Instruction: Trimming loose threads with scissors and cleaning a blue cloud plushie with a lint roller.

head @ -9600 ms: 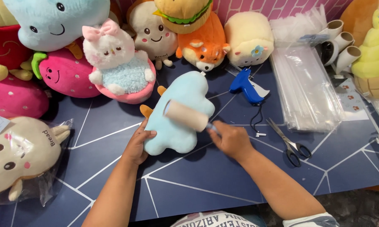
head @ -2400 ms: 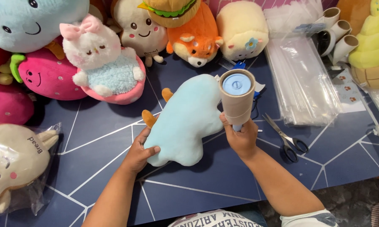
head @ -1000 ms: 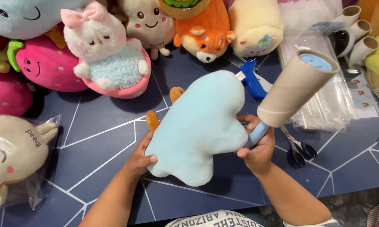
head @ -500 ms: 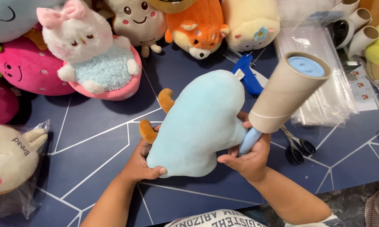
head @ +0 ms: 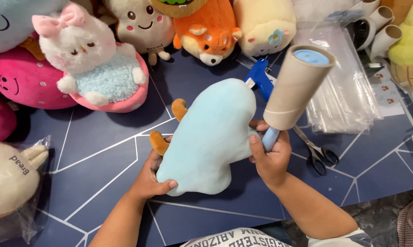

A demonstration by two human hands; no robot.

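Left hand (head: 151, 180) pinches the soft, light blue plush (head: 206, 137) at its edge; right hand (head: 270, 155) steadies it while clutching a lint roller (head: 298, 87).

The plush toy (head: 208, 139) in the middle is pale blue with orange-brown feet. The lint roller (head: 297, 89) to its right is tan with a light blue cap and handle. The table (head: 101, 151) is dark navy crossed by thin white lines. Far left, a pink strawberry plush (head: 25, 80); far centre, an orange fox plush (head: 206, 32); black-handled scissors (head: 318, 153) at right.
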